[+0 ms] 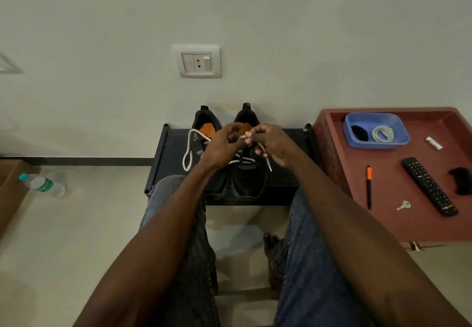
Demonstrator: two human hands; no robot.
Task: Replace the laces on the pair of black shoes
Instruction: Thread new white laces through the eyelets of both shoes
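Observation:
Two black shoes stand side by side on a low black stand, heels to the wall. The left shoe carries a white lace that loops out on its left side. The right shoe has a white lace threaded across its eyelets, one tipped end hanging at the right. My left hand and my right hand meet over the right shoe's tongue, both pinching the white lace between the fingertips. A thin black lace lies curved beside the right shoe's toe.
A red-brown tray table at the right holds a blue tub with a coiled white lace and a dark bundle, a pen, a remote and a key. A water bottle lies on the floor at the left.

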